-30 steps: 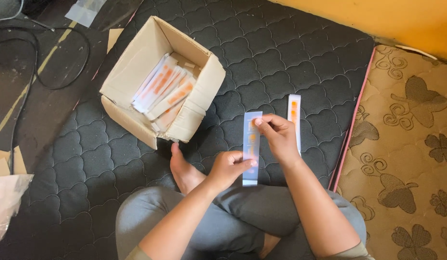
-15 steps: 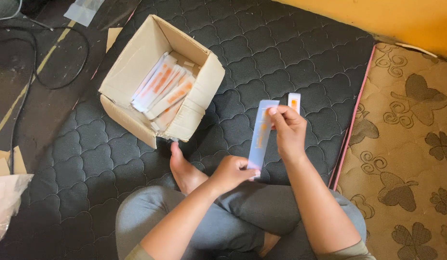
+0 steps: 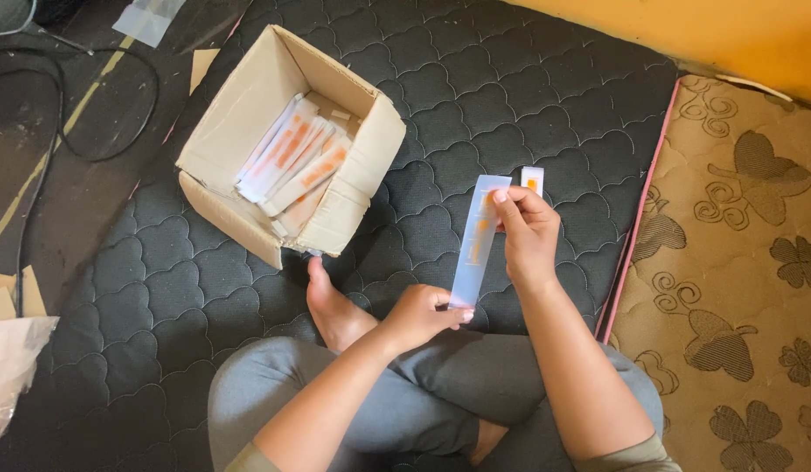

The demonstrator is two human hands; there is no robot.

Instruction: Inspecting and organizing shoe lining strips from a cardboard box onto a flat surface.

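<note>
Long clear packet [image 3: 477, 240], still pinched at both ends by hands, right [image 3: 529, 236], left [image 3: 423, 315], now tilted

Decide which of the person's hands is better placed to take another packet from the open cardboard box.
Probably the left hand: it pinches only the bottom of the long pale blue packet, on the side nearer the open cardboard box. The right hand grips the top, farther away.
</note>
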